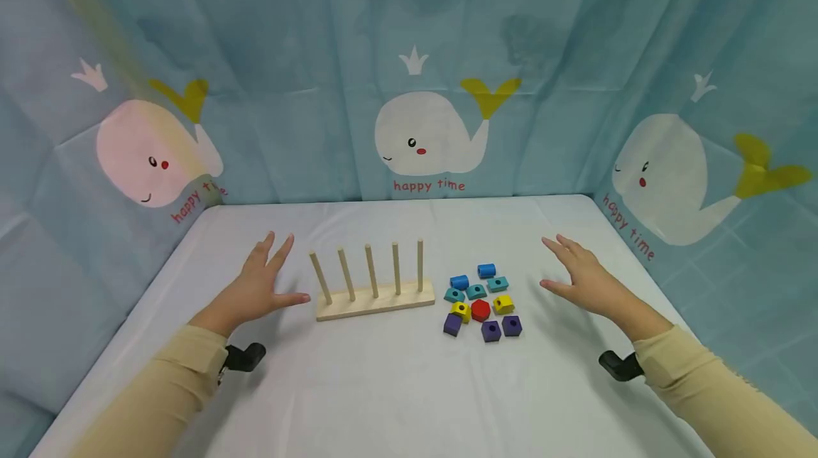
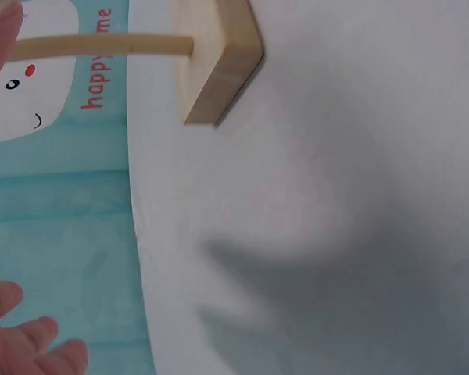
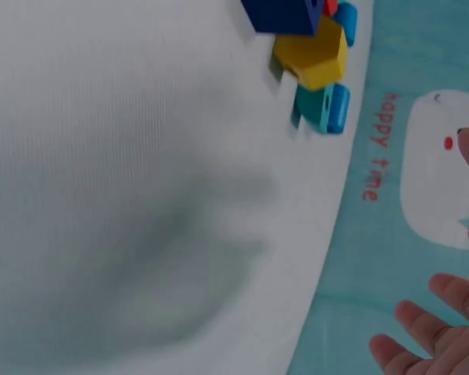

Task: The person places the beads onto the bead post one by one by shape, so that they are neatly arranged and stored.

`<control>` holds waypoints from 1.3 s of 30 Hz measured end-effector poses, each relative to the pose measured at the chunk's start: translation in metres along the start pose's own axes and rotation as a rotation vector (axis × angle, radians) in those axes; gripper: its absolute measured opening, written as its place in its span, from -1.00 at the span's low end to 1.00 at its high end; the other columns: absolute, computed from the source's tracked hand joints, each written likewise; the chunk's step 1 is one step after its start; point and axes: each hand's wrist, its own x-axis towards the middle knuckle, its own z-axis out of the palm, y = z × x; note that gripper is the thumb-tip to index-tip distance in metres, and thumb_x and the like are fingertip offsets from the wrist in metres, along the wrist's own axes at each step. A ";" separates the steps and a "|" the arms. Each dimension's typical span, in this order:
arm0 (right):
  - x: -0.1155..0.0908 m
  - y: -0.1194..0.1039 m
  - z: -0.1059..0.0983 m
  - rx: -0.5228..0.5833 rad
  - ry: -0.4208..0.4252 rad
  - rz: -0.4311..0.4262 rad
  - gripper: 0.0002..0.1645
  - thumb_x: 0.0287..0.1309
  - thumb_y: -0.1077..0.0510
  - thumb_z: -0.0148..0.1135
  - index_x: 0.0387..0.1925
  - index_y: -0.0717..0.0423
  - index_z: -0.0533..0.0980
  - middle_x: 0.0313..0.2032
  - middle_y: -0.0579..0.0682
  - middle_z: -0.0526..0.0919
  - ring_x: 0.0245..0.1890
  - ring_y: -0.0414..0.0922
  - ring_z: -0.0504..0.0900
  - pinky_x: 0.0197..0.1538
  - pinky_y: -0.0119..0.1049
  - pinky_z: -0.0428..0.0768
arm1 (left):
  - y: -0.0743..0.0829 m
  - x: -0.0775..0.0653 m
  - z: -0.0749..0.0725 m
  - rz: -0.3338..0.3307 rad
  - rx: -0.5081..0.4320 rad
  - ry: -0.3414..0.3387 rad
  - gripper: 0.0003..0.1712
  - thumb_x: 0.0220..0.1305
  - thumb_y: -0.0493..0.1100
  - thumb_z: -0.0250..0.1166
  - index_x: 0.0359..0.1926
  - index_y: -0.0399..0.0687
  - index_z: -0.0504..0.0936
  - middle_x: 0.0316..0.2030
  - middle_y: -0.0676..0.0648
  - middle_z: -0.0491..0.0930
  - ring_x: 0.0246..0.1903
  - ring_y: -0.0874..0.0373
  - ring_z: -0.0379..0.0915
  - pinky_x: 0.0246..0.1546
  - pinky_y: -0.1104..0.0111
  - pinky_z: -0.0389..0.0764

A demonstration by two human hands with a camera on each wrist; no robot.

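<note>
My left hand (image 1: 252,291) hovers over the table left of a wooden peg stand (image 1: 377,302), fingers spread and nothing in them. Five upright pegs rise in a row from the stand's base; its near end (image 2: 223,62) shows in the left wrist view. To the right of the blocks, my right hand (image 1: 584,280) is raised with its fingers extended, holding nothing. Between stand and right hand lies a cluster of small blocks with holes: blue cylinders (image 1: 486,270), teal half-rounds (image 1: 476,292), yellow blocks (image 1: 503,304), a red block (image 1: 481,310) and purple cubes (image 1: 491,331).
A white cloth covers the table (image 1: 383,394). Blue curtains (image 1: 287,124) printed with whales stand along its back and both sides. A black wrist mount (image 1: 245,357) sits under the left sleeve, another mount (image 1: 621,366) under the right.
</note>
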 end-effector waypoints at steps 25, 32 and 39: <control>-0.010 -0.005 0.067 0.446 -0.167 -0.209 -0.65 0.01 0.11 0.33 -0.14 0.10 0.48 -0.20 -0.03 0.52 -0.28 -0.13 0.51 -0.27 -0.39 0.54 | 0.002 0.012 0.072 -0.057 -0.443 -0.051 -0.28 -0.21 -0.05 0.52 0.02 -0.28 0.53 -0.27 -0.04 0.53 -0.30 0.17 0.43 -0.32 0.41 0.49; -0.007 -0.010 0.071 0.401 -0.208 -0.205 -0.71 -0.03 0.15 0.36 -0.22 0.04 0.50 -0.31 -0.12 0.51 -0.33 -0.16 0.47 -0.35 -0.42 0.52 | 0.004 0.013 0.072 -0.068 -0.449 -0.053 -0.28 -0.21 -0.08 0.52 0.03 -0.28 0.52 -0.18 -0.08 0.54 -0.23 0.14 0.46 -0.24 0.43 0.53; -0.004 -0.009 0.063 0.385 -0.230 -0.179 -0.74 0.00 0.19 0.32 -0.21 0.03 0.52 -0.31 -0.12 0.54 -0.36 -0.22 0.46 -0.33 -0.42 0.51 | 0.005 0.015 0.072 -0.060 -0.505 -0.075 -0.28 -0.22 -0.09 0.52 0.03 -0.26 0.54 -0.15 -0.07 0.54 -0.22 0.16 0.46 -0.24 0.46 0.53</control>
